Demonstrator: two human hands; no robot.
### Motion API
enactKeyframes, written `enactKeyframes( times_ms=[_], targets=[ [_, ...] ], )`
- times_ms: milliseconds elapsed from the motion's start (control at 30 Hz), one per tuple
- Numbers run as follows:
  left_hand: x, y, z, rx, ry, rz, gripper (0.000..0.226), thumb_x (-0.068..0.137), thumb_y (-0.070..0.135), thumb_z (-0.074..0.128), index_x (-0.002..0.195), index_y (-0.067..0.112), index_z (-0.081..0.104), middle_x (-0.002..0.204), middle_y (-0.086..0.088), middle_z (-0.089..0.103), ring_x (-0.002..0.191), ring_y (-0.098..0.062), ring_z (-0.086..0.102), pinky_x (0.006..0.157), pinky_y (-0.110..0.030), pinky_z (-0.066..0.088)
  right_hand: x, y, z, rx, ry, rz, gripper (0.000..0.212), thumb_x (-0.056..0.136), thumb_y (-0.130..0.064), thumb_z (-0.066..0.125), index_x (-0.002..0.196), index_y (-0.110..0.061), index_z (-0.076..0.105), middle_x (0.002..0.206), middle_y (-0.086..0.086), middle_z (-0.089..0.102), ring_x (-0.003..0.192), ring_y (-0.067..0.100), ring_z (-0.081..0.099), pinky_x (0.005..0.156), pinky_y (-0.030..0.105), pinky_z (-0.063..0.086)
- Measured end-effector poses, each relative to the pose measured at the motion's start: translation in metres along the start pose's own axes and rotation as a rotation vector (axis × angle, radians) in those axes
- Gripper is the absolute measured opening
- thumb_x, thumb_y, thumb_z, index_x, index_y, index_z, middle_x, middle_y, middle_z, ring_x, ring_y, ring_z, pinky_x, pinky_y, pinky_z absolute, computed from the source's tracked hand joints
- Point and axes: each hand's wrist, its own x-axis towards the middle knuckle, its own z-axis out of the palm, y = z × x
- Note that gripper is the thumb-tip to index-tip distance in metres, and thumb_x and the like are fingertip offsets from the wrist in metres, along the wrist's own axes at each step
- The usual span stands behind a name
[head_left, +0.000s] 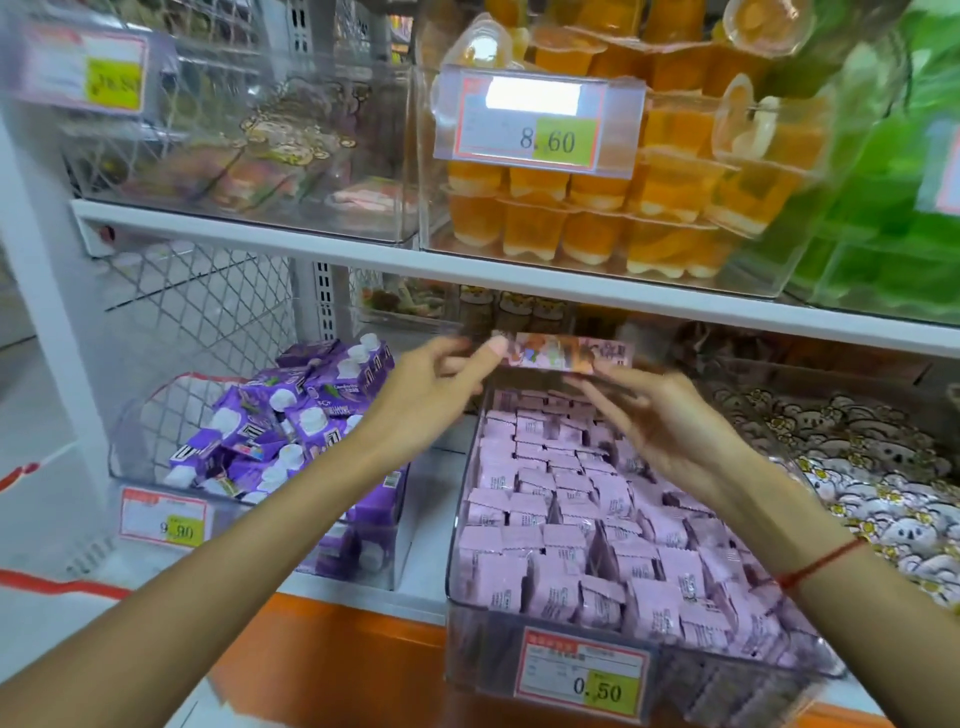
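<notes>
A: Step in hand?

B: A flat pink printed foil packet (566, 353) is held level over the far end of the clear plastic bin (470, 644), above the rows of pale pink wrapped sachets (561, 525). Its left end is pinched by the left hand (431, 374), thumb on top. Its right end is pinched at the fingertips of the right hand (670, 431).

A: Next move?

B: Probably lowering into the far row. A gap must be found and the packet turned on edge to match. Placing versus picking cannot be told.

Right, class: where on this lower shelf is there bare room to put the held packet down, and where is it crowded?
Bare: the white shelf strip between the purple carton bin and the pink packet bin. Crowded: both bins and the koala sweets are packed full.
</notes>
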Motion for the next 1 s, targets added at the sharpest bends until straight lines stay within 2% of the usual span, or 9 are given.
enactKeyframes(
  times_ms=[100, 167, 267, 400, 500, 667, 767, 933, 1000],
  targets=[
    [-0.002, 0.002, 0.008, -0.058, 0.034, 0.093, 0.006, 0.086, 0.032, 0.064, 0.090, 0.027, 0.065, 0.087, 0.012, 0.071, 0.076, 0.003, 0.063, 0.069, -0.018, 0.049, -0.002, 0.018, 0.002, -0.130, -0.096, 0.023, 0.035, 0.075, -0.002, 0.066, 0.107, 0.005, 0.055, 0.105, 0.017, 0.071, 0.093, 0.021, 0.070, 0.072, 0.020, 0.058],
    [-0.003, 0.001, 0.006, -0.071, 0.098, 0.182, 0.007, 0.086, 0.024, 0.066, 0.093, 0.021, 0.067, 0.091, 0.002, 0.071, 0.079, -0.005, 0.061, 0.077, -0.028, 0.050, -0.001, 0.021, 0.003, -0.507, -0.105, -0.090, 0.034, 0.078, -0.006, 0.070, 0.109, -0.009, 0.055, 0.114, 0.010, 0.068, 0.097, 0.015, 0.067, 0.077, 0.018, 0.055],
    [-0.003, 0.003, 0.004, 0.004, 0.064, 0.298, 0.020, 0.082, 0.018, 0.072, 0.101, 0.021, 0.067, 0.090, 0.008, 0.070, 0.079, 0.002, 0.060, 0.076, -0.017, 0.049, 0.004, 0.012, 0.006, -1.064, -0.198, -0.409, 0.046, 0.081, -0.020, 0.072, 0.123, -0.027, 0.056, 0.123, -0.006, 0.062, 0.111, 0.005, 0.058, 0.091, 0.020, 0.047],
    [-0.005, -0.001, 0.009, -0.014, 0.094, 0.269, 0.032, 0.079, 0.014, 0.074, 0.110, 0.022, 0.066, 0.099, 0.009, 0.071, 0.084, 0.009, 0.063, 0.075, -0.008, 0.047, 0.019, 0.010, 0.014, -1.269, -0.288, -0.615, 0.031, 0.085, -0.012, 0.068, 0.115, -0.018, 0.063, 0.101, -0.004, 0.064, 0.095, 0.014, 0.064, 0.089, 0.032, 0.052],
    [0.003, -0.007, 0.000, 0.111, 0.178, 0.225, 0.033, 0.081, 0.020, 0.073, 0.112, 0.027, 0.064, 0.106, 0.014, 0.067, 0.096, 0.002, 0.063, 0.086, -0.020, 0.049, 0.036, 0.013, 0.010, -1.368, -0.149, -0.735, 0.028, 0.087, -0.015, 0.063, 0.114, -0.013, 0.057, 0.099, -0.007, 0.056, 0.090, 0.004, 0.059, 0.081, 0.019, 0.050],
    [0.045, 0.000, 0.004, 0.309, -0.027, 0.193, 0.045, 0.078, 0.027, 0.076, 0.119, 0.022, 0.059, 0.113, 0.007, 0.065, 0.101, -0.004, 0.058, 0.084, -0.008, 0.043, 0.059, 0.020, -0.005, -1.069, -0.069, -0.568, 0.029, 0.090, -0.005, 0.059, 0.117, -0.012, 0.049, 0.096, -0.012, 0.061, 0.088, 0.014, 0.066, 0.077, 0.028, 0.056],
    [0.067, 0.000, 0.017, 0.253, -0.203, 0.166, 0.035, 0.076, 0.018, 0.078, 0.106, 0.017, 0.060, 0.110, -0.009, 0.068, 0.099, -0.016, 0.064, 0.091, -0.028, 0.051, 0.069, 0.027, -0.008, -0.968, -0.163, -0.457, 0.035, 0.086, -0.015, 0.067, 0.119, -0.013, 0.055, 0.103, -0.002, 0.068, 0.099, 0.014, 0.066, 0.082, 0.022, 0.054],
    [0.076, -0.018, 0.008, 0.045, 0.137, 0.316, 0.038, 0.068, -0.007, 0.078, 0.095, 0.010, 0.057, 0.083, 0.010, 0.062, 0.067, 0.017, 0.059, 0.062, -0.002, 0.043, 0.088, 0.033, -0.006, -1.224, -0.115, -0.333, 0.029, 0.089, -0.011, 0.060, 0.118, -0.013, 0.056, 0.096, -0.001, 0.064, 0.081, 0.010, 0.060, 0.063, 0.011, 0.050],
    [0.076, -0.025, 0.005, 0.043, 0.177, 0.320, 0.039, 0.067, -0.007, 0.078, 0.095, 0.010, 0.057, 0.084, 0.010, 0.063, 0.070, 0.012, 0.062, 0.064, -0.004, 0.045, 0.093, 0.039, -0.005, -1.515, -0.149, -0.341, 0.027, 0.094, -0.017, 0.049, 0.120, -0.020, 0.058, 0.112, 0.009, 0.063, 0.095, 0.022, 0.060, 0.081, 0.029, 0.054]
  ],
)
